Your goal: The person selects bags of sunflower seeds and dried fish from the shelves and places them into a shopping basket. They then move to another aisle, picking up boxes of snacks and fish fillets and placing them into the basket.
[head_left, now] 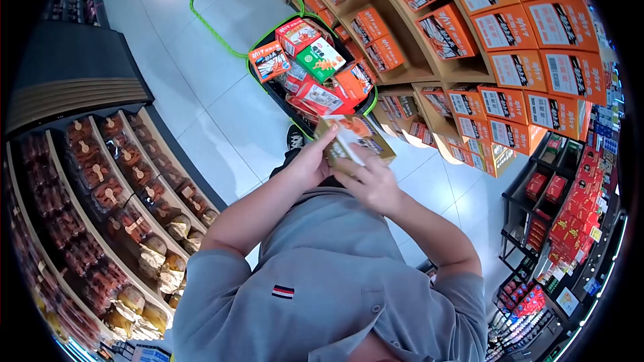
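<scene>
A gold box (355, 135) with a food picture on its face is between my two hands, in front of my waist. My left hand (317, 157) grips its left edge, the thumb on top. My right hand (367, 177) holds the lower right side, fingers lying across the front. Just beyond the box stands a black cart with a green rim (251, 75), filled with several boxes. Among them are a green and white box (320, 59), a red box (297, 36) and an orange box (270, 61).
Wooden shelves (419, 75) with many orange boxes (563, 72) rise on the right. Curved racks (111, 161) of packaged food stand at the left. Farther right is a black shelf with red packages (573, 224). A shoe (295, 137) shows on the tiled floor (228, 110) beside the cart.
</scene>
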A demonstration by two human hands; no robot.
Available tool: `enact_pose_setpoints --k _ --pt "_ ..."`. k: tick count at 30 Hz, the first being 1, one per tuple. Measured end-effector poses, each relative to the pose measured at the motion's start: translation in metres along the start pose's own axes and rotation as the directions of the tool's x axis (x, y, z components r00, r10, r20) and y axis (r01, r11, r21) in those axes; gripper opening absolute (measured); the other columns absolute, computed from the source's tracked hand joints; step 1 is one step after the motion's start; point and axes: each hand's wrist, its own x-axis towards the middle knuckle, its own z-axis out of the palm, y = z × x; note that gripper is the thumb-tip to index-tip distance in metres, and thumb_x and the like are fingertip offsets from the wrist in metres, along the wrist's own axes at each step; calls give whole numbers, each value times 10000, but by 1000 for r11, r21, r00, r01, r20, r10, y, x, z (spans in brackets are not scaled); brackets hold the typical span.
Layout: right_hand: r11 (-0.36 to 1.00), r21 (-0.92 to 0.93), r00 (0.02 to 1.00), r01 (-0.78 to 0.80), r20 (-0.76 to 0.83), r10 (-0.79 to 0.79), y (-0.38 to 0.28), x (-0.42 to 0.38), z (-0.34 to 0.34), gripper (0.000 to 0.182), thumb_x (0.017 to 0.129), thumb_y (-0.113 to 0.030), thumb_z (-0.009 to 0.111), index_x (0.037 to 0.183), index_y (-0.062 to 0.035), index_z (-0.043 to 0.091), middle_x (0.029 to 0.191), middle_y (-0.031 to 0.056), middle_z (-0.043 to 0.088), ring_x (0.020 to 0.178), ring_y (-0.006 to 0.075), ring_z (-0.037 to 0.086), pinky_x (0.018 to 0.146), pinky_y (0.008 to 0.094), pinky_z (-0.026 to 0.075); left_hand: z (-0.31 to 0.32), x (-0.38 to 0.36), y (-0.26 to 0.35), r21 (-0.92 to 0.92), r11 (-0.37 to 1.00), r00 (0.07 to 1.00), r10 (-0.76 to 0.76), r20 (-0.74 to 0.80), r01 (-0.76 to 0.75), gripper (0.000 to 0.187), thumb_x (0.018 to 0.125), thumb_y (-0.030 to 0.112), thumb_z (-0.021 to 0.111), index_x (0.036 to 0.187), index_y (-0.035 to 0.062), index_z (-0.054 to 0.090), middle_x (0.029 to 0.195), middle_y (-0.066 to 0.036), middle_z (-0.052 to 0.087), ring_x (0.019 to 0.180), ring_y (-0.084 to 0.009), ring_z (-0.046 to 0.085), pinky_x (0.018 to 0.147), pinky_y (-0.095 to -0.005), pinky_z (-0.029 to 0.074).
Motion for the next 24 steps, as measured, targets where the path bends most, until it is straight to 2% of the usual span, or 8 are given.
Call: enact_pose_setpoints --k 5,7,10,14,15,17,20,24 --pt "999 18 981 -41 192 36 11 17 84 288 736 -146 577 1004 -51 621 1221 137 524 1153 347 498 955 470 436 -88 45 -2 -145 986 980 50 -191 -79 435 858 301 620 1221 86 515 1090 -72 623 972 -217 628 807 -362 524" --pt "991 69 949 -113 302 88 12 21 101 359 741 -118 593 1092 -44 585 1276 177 478 1187 360 470 994 486 392 -118 65 5 -106 983 972 130 -198 -152 474 851 259 600 1262 58 475 1173 -109 590 1078 -255 579 945 -411 458" --pt "863 179 819 -472 452 354 0 14 122 445 720 -72 647 1156 -54 558 1338 209 411 1219 385 431 1008 460 375 -159 97 28 -162 965 936 148 -320 -208 527 808 208 638 1269 30 456 1194 -103 574 1089 -261 574 962 -422 451" --pt "732 125 644 -670 587 490 -2 -21 130 453 728 -105 687 1161 -65 560 1326 213 413 1179 383 469 974 437 416 -216 144 55 -52 982 905 147 -398 -182 484 778 153 682 1216 167 476 1055 -4 551 933 -128 536 799 -308 439" --pt "701 85 593 -708 611 524 0 -34 130 438 741 -109 682 1160 -68 560 1322 211 414 1165 377 480 960 434 429 -228 156 58 -52 977 894 165 -416 -205 425 769 125 678 1155 123 501 1012 -10 609 878 -134 590 704 -255 447" --pt "660 29 523 -751 637 566 4 -58 126 424 754 -113 677 1159 -71 560 1318 209 415 1151 371 492 947 431 443 -250 176 63 -80 953 917 257 -306 -294 417 776 109 671 1152 126 492 1030 -8 601 910 -143 584 751 -282 453" --pt "489 -93 306 -867 674 672 10 -81 121 398 775 -137 662 1153 -62 563 1302 198 426 1117 359 522 927 425 467 -277 189 72 -177 945 925 209 -317 -274 478 790 106 653 1232 168 483 1131 -15 569 1011 -175 549 877 -313 414" --pt "421 -88 278 -903 627 728 15 -93 119 382 777 -141 664 1138 -55 572 1290 192 433 1079 362 547 903 431 478 -302 209 78 -287 883 909 284 -304 -372 441 851 146 608 1254 47 463 1199 -99 570 1120 -283 561 971 -468 439"
